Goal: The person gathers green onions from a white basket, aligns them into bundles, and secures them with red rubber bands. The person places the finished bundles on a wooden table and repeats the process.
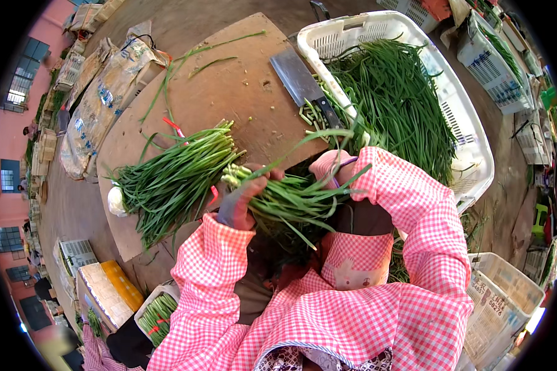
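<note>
My left hand (243, 199) grips a small bunch of long green leafy stalks (292, 197), like garlic chives, near their pale cut ends. At the bunch's leafy side is my right hand (336, 169), partly hidden by leaves and its sleeve; its fingers cannot be made out well. A larger pile of the same stalks (181, 171) lies on the wooden board (227, 83), with red ties (174, 126) beside it and a white roll (117, 202) at the board's edge. A cleaver (297, 76) rests at the board's right, its black handle over short cut stem pieces (312, 116).
A white plastic basket (485, 153) full of loose green stalks stands right of the board. At lower left, a container holds tied bundles (158, 320), near a carton (104, 297). Wrapped sacks (102, 106) lie at left; more crates (492, 65) stand at right.
</note>
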